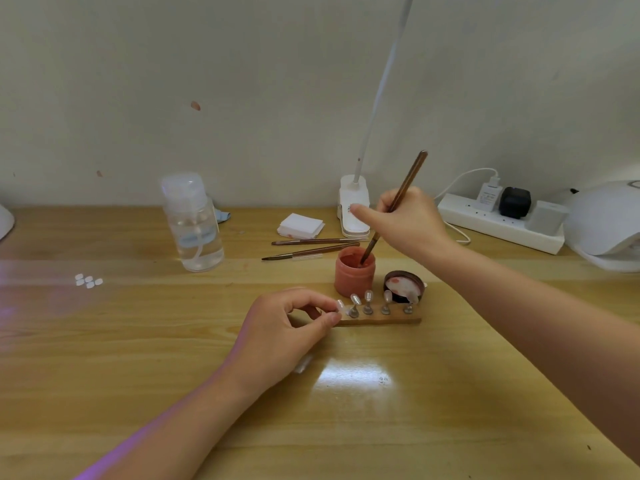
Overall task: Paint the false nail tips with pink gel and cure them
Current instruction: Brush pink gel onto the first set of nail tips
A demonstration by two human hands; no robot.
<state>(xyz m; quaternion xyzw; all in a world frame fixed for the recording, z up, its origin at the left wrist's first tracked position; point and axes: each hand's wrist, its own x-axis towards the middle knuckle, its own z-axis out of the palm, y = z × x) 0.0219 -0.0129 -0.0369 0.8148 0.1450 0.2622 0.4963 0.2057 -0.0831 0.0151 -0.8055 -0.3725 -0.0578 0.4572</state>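
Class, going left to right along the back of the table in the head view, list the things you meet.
Clear pump bottle → stack of white pads → white lamp base → power strip → white curing lamp.

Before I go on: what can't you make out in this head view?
- Brush bristles: sunk in the pink gel jar.
- Leftmost nail tip: partly hidden by the left hand.
- Curing lamp: cut off by right edge.
- Right hand grips the brush; gel load unseen.

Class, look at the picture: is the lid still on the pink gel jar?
No. The pink gel jar stands open with the brush dipped in it, and its lid lies beside it.
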